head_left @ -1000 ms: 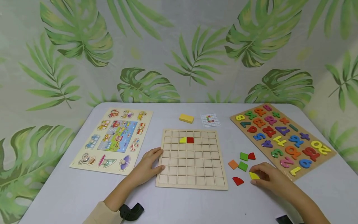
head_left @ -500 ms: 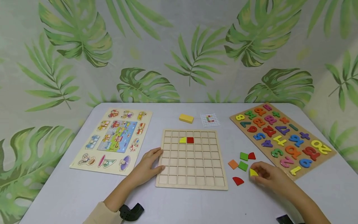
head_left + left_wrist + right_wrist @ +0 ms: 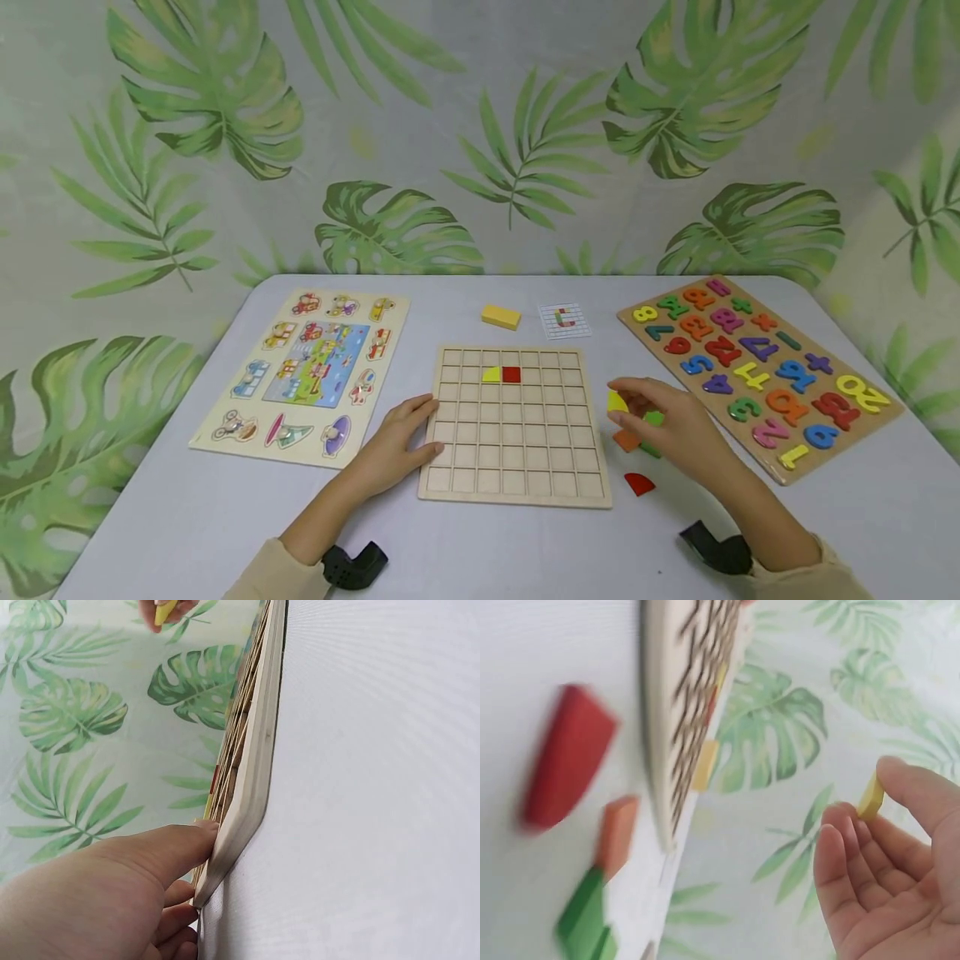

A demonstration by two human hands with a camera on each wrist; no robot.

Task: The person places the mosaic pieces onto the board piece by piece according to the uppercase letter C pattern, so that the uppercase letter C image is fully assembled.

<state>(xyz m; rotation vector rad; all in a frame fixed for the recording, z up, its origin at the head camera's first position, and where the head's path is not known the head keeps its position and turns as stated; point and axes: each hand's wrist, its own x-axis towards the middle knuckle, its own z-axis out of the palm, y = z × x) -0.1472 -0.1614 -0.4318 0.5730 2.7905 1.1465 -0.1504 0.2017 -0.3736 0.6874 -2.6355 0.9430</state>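
A wooden grid board (image 3: 517, 467) lies mid-table with a yellow quarter-circle piece (image 3: 491, 375) and a red square (image 3: 511, 375) set in its second row. My left hand (image 3: 397, 442) rests on the board's left edge (image 3: 247, 795), thumb and fingers against it. My right hand (image 3: 660, 417) is lifted just right of the board and pinches a yellow quarter-circle piece (image 3: 616, 402) (image 3: 871, 798) at its fingertips. Under it lie an orange square (image 3: 623, 441) (image 3: 616, 832), green squares (image 3: 654, 419) (image 3: 581, 919) and a red quarter-circle (image 3: 639, 483) (image 3: 566, 756).
A picture peg puzzle (image 3: 303, 371) lies at the left and a number puzzle board (image 3: 757, 367) at the right. Behind the grid board sit a yellow block (image 3: 500, 317) and a small pattern card (image 3: 564, 321). A leaf-print curtain backs the table.
My right hand picked the yellow piece up off the table and carried it left and up toward the grid board's right edge. The left hand stayed put.
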